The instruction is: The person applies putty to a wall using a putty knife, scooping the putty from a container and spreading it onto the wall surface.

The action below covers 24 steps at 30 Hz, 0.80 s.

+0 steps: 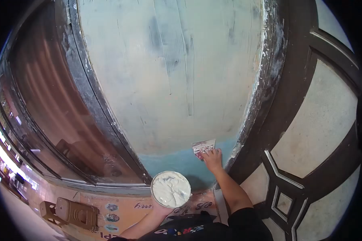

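Observation:
My right hand [212, 158] grips a putty knife [204, 147] whose wide blade, smeared with white paste, lies against the wall [165, 100]. That is low on the wall, near where the pale coat meets a bare blue band [169, 164]. From below, my left hand [163, 209] holds up a round tub of white putty [171, 189]. The putty's surface is thick and ridged. Most of the left fingers are hidden under the tub. Streaks and darker patches run down the coated wall above.
To the left is a dark-framed window [56, 104] with a curtain behind it. A panelled door [321, 112] stands at the right. Brown plastic stools [74, 213] sit on the lower left, beside a printed orange sheet [128, 217] on the floor.

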Each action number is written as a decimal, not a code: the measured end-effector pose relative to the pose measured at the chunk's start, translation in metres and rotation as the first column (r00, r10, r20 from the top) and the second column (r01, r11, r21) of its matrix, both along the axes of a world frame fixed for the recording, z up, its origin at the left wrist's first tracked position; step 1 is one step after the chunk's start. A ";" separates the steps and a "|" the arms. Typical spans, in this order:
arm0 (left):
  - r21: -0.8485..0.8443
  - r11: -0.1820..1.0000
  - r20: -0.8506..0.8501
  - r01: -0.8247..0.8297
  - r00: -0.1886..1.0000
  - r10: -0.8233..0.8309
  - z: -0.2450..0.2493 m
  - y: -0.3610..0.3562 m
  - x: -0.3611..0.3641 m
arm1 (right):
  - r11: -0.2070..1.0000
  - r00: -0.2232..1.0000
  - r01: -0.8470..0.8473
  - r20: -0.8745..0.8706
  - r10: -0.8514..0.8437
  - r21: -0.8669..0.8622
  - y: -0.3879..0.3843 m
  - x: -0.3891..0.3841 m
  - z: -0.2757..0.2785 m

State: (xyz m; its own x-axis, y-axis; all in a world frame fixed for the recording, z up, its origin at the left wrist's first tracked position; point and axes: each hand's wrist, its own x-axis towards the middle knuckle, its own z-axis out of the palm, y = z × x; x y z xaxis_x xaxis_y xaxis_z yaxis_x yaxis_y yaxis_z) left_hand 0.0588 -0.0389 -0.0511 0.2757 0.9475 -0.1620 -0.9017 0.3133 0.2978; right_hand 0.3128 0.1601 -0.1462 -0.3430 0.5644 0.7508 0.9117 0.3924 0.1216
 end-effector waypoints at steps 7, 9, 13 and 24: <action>0.061 0.998 0.214 0.024 0.976 -0.036 -0.005 -0.009 -0.006 | 0.971 1.000 -0.019 -0.025 0.013 -0.237 -0.039 0.009 -0.008; 0.106 0.993 0.384 0.043 0.920 -0.081 -0.001 -0.004 -0.009 | 0.962 1.000 -0.006 -0.027 -0.001 -0.273 -0.038 0.014 0.005; 0.061 0.998 0.197 -0.024 0.980 0.012 0.000 -0.002 -0.012 | 0.774 0.988 -0.144 -0.128 0.082 -0.617 -0.034 0.017 0.053; 0.192 0.980 0.363 -0.042 0.931 -0.031 0.020 0.008 -0.014 | 0.813 0.912 -0.310 -0.088 0.401 0.493 -0.034 -0.025 0.507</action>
